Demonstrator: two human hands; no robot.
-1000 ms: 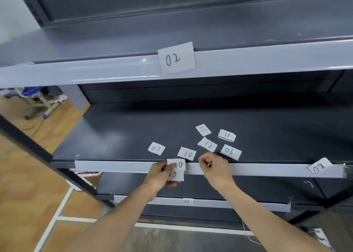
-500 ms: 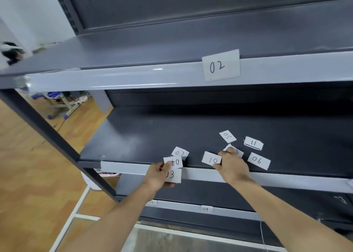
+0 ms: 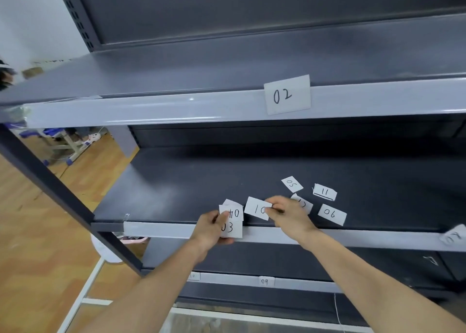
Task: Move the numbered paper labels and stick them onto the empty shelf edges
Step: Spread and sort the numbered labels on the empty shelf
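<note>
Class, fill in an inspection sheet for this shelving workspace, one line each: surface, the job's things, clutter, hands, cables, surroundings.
Surface: dark grey middle shelf, with labels lying on it.
Job's things: label 02 stuck on the upper shelf edge; label 09 on the lower shelf edge; label 05, label 11 and label 06 loose on the shelf.
Clutter: nothing seen.
Hands: left hand grips label 03 with another label above it; right hand pinches label 10.
Cables: thin white cord hanging below the lower edge.
Surroundings: wooden floor; pink tub beneath the shelf.
</note>
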